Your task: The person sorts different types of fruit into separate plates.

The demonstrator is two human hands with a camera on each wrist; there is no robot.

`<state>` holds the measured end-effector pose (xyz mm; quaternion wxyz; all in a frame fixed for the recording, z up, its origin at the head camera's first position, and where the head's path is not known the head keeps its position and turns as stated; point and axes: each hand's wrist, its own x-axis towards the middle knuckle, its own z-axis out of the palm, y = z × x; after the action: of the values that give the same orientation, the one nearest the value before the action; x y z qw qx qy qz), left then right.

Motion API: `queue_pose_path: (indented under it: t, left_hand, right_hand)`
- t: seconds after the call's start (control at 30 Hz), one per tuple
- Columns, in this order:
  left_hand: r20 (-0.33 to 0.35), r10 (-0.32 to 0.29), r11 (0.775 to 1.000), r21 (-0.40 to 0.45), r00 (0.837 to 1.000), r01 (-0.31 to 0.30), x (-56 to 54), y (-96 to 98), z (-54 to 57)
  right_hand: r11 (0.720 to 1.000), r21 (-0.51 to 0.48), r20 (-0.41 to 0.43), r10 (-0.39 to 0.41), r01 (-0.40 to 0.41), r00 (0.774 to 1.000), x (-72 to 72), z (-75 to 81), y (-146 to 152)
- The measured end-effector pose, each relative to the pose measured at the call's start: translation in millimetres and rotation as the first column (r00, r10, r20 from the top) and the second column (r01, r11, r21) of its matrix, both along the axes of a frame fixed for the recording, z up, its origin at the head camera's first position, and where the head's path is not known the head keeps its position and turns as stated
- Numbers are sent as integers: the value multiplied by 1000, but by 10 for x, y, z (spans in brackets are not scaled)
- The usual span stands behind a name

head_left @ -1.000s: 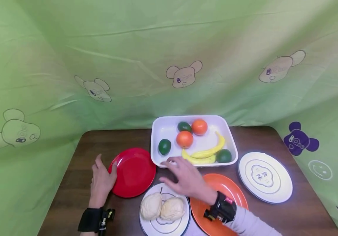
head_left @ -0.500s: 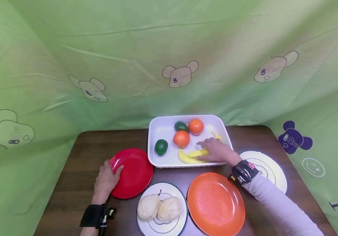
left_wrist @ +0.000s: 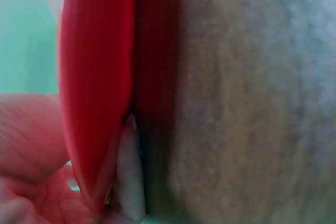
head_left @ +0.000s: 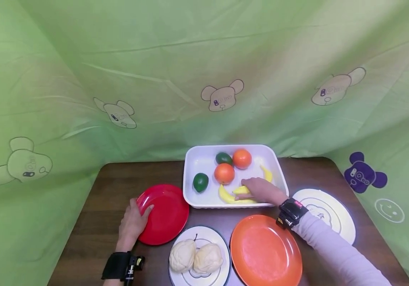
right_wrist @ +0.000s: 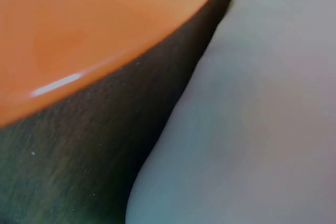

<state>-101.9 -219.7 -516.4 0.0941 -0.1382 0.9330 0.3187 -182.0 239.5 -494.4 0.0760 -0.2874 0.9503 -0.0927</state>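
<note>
My left hand (head_left: 133, 222) pinches the left rim of a red plate (head_left: 168, 216); in the left wrist view the thumb lies over the red rim (left_wrist: 97, 77) and a fingertip (left_wrist: 130, 177) sits beneath it. Inside the white tray (head_left: 196, 201), my right hand (head_left: 261, 190) grips the upper banana (head_left: 239, 190), thumb and fingers on either side of it. That banana's far end shows beyond the knuckles. A second banana (head_left: 227, 196) lies just in front, partly under the hand. In the right wrist view an orange plate (right_wrist: 94, 30) and a blurred pale surface fill the picture.
Two orange-red round fruits (head_left: 224, 173) and green avocado-like fruits (head_left: 200, 182) share the tray. In front stands a plate (head_left: 201, 280) with two pale, pear-like fruits (head_left: 208, 258). The orange plate (head_left: 265, 254) lies beside it, and another white plate (head_left: 344, 222) is partly behind the right forearm.
My right hand has moved right and away from me into the tray, then closed on the upper banana. The left hand has gone from beside the red plate to gripping its rim.
</note>
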Motion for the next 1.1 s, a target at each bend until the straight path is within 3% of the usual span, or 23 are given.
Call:
queue_pose_path:
  t: [0.13,0.23,0.27,0.33,0.4,0.47,0.5,0.57,0.63,0.77,0.87,1.0,1.1]
  left_hand:
    - [-28,-14,1000,-13,1000,13,67,-17,-26]
    - [-30,-12,999,-34,999,11,140,-49,-44]
    - [-29,-9,999,-40,1000,8,159,-59,-48]
    - [-17,0,999,-46,1000,0,183,-72,-54]
    - [-16,3,999,-45,1000,-3,181,-72,-54]
    - [-21,4,999,-43,1000,-5,166,-59,-45]
    - [-24,4,999,-42,1000,-5,154,-52,-40]
    - [-31,6,999,-44,999,-8,125,-39,-38]
    - [-29,9,999,-52,1000,-10,94,-30,-38]
    - [7,-3,998,-59,1000,4,42,-25,-42]
    - [28,-29,998,-48,999,30,32,-27,-32]
    - [19,-48,998,-35,999,48,27,-40,-33]
    - [0,-43,998,-44,999,43,23,-47,-41]
  right_hand:
    - [997,-77,-144,-19,8,989,88,81,-143]
    - [974,-206,-327,28,-100,945,175,246,-403]
    - [957,-239,-399,57,-164,915,201,320,-519]
    - [906,-271,-557,129,-326,821,246,450,-772]
    - [842,-263,-660,198,-470,725,291,567,-1055]
    - [789,-237,-684,279,-567,674,355,668,-1344]
    - [769,-217,-673,328,-601,663,389,702,-1488]
    - [745,-182,-598,434,-642,673,464,750,-1771]
    - [735,-153,-483,528,-660,699,529,750,-2026]
    - [724,-46,-306,645,-688,700,586,611,-2412]
    - [728,28,-217,673,-685,707,567,456,-2584]
    - [773,88,-110,635,-629,765,477,287,-2720]
    - [777,159,-82,625,-609,776,406,180,-2784]
